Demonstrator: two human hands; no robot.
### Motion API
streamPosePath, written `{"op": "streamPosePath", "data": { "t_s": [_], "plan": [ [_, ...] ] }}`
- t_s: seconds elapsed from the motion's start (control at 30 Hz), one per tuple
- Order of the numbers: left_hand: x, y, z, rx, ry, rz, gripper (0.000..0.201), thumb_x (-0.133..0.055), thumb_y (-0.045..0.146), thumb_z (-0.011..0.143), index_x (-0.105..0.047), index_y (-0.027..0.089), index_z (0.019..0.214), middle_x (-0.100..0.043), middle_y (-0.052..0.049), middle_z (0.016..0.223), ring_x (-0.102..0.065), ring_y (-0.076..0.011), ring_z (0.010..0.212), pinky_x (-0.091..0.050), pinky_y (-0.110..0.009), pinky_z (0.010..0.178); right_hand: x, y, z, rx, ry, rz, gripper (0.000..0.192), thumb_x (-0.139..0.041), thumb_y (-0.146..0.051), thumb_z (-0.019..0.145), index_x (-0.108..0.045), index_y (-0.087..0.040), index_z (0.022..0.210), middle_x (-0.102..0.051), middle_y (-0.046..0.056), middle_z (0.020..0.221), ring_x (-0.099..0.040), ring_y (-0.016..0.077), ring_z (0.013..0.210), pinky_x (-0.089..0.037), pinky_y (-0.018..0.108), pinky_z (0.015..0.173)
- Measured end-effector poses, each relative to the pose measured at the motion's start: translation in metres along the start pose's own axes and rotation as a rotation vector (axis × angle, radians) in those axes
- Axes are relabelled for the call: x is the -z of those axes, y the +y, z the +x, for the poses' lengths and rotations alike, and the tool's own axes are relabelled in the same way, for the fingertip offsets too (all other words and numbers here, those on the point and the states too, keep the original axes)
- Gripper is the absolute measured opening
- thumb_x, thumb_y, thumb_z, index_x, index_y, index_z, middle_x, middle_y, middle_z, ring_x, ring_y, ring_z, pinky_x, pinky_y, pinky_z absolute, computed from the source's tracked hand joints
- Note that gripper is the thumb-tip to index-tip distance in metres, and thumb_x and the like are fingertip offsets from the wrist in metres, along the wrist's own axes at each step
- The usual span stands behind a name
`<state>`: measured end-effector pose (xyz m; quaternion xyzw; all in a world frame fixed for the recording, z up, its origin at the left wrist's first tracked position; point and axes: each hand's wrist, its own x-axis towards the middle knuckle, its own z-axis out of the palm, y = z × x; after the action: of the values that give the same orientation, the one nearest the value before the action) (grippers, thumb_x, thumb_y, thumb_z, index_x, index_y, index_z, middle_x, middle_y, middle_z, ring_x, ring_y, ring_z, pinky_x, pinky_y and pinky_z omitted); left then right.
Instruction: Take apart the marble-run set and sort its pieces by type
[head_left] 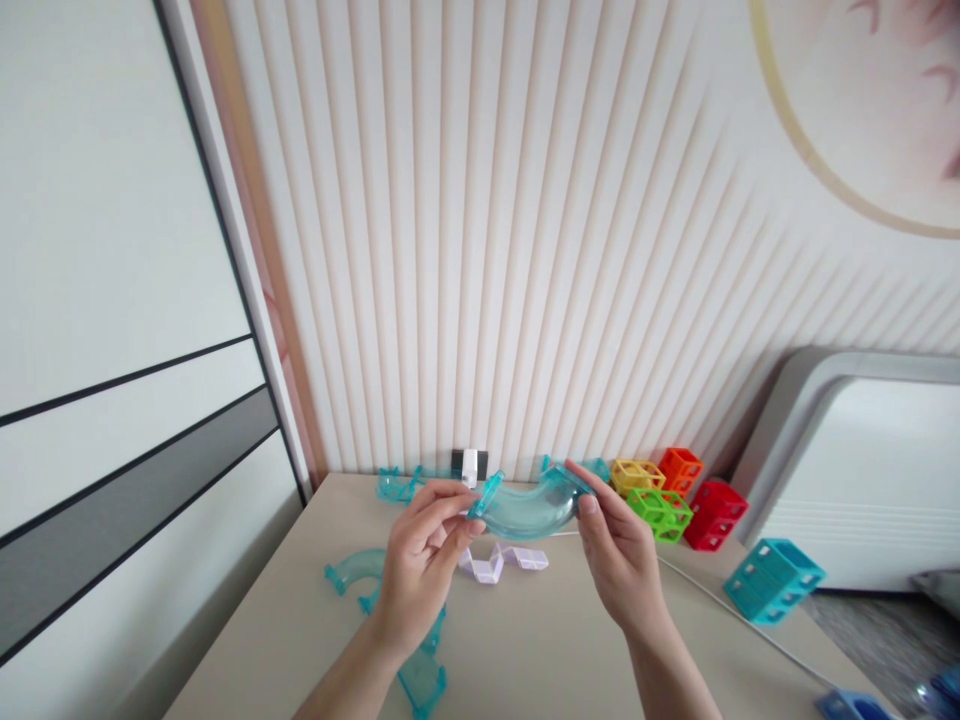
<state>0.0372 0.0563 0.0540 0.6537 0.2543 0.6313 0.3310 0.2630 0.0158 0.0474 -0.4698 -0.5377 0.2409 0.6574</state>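
A clear teal curved track piece (529,510) is held up above the table between both hands. My left hand (424,555) pinches its left end, thumb below and fingers behind. At the other end, my right hand (619,550) grips with thumb in front and index finger stretched along the top edge. More teal track pieces lie on the table: a curved one (356,567) and another piece (422,682), both partly hidden by my left hand and forearm. Behind the held piece, a white and lilac zigzag folding toy (502,563) rests on the table.
Teal pieces (397,484) lie along the ribbed wall (450,250), near a white plug (469,467). At right stand yellow (636,475), orange (681,470), green (660,512), red (716,515) and teal (774,580) open-frame blocks. A white cable (739,612) crosses the table (277,620).
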Motion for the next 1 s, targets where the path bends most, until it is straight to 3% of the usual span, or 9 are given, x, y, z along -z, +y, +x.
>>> {"op": "streamPosePath", "data": {
  "t_s": [0.1,0.23,0.4,0.63,1.0],
  "plan": [
    [0.001,-0.002,0.000,0.027,-0.038,-0.058,0.011,-0.075,0.026,0.089,-0.081,0.023,0.097,-0.069,-0.006,0.099,-0.060,-0.0080,0.059,-0.054,-0.018,0.054,0.002,0.005,0.001,0.011,0.014,0.009,0.045,-0.067,-0.048,0.093,-0.070,-0.025,0.132,-0.079,0.009,0.097,-0.072,0.0313,0.097,-0.060,0.040,0.073],
    [0.000,-0.004,0.001,0.076,-0.060,-0.166,0.009,-0.077,0.026,0.086,-0.082,0.023,0.094,-0.068,-0.007,0.098,-0.070,-0.0146,0.072,-0.063,-0.024,0.065,0.002,0.010,0.004,0.023,0.064,0.034,0.043,-0.068,-0.050,0.093,-0.071,-0.026,0.128,-0.078,0.010,0.109,-0.072,0.0263,0.091,-0.059,0.037,0.075],
    [-0.001,-0.003,0.002,0.185,-0.026,-0.261,0.011,-0.079,0.029,0.085,-0.082,0.020,0.091,-0.064,-0.006,0.097,-0.072,-0.0170,0.071,-0.067,-0.030,0.065,0.003,0.014,0.006,0.024,0.081,0.093,0.041,-0.072,-0.051,0.090,-0.072,-0.026,0.123,-0.076,0.012,0.118,-0.072,0.0268,0.102,-0.059,0.038,0.084],
    [-0.001,-0.004,0.002,0.247,-0.018,-0.345,0.013,-0.080,0.030,0.084,-0.082,0.018,0.089,-0.061,-0.006,0.099,-0.070,-0.0164,0.075,-0.067,-0.031,0.065,0.002,0.018,0.009,0.032,0.113,0.098,0.035,-0.074,-0.051,0.088,-0.077,-0.025,0.111,-0.078,0.010,0.112,-0.071,0.0288,0.108,-0.057,0.040,0.092],
    [-0.001,-0.008,-0.002,0.251,-0.076,-0.423,0.011,-0.076,0.029,0.089,-0.080,0.022,0.097,-0.059,-0.006,0.107,-0.069,-0.0171,0.084,-0.067,-0.032,0.069,0.000,0.020,0.013,0.033,0.206,0.140,0.029,-0.081,-0.048,0.081,-0.081,-0.023,0.095,-0.079,0.008,0.093,-0.072,0.0235,0.087,-0.058,0.035,0.077]
  ]
}}
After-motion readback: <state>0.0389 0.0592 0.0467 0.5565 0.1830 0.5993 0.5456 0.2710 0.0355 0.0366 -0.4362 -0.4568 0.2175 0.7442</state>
